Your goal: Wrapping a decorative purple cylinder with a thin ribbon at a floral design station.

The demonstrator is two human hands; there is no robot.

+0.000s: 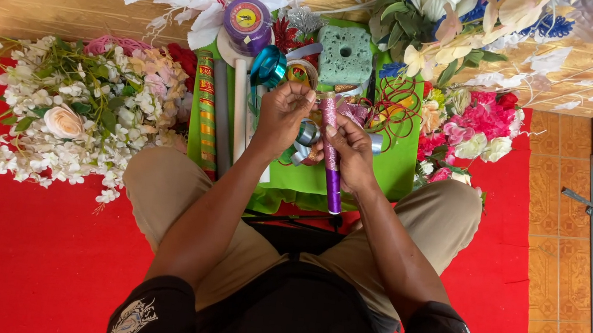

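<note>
The fingers of the right hand (pixel 349 144) are closed around a purple glitter stick (pixel 330 155), which stands nearly upright between the two hands, so that its upper end is free for work and its lower end points down toward the lap. The left hand (pixel 284 110) is raised just beside the top of this stick, with the fingertips curled together as if pinching something thin; what they pinch is too small to tell, perhaps the end of a ribbon. Just under the hands lies a loose silver ribbon (pixel 305 137), close enough to be taken without reaching. The person sits cross-legged on a red mat (pixel 31 249), and the materials are laid on a green cloth (pixel 400 163) directly in front of the knees, probably to keep them in easy reach: a teal ribbon roll (pixel 269 66), a purple spool (pixel 247 22), a green foam block (pixel 345 54) and some long wrapped rolls (pixel 207 109). White artificial flowers (pixel 67 117) are piled at the left, pink and red ones (pixel 473 130) at the right.
</note>
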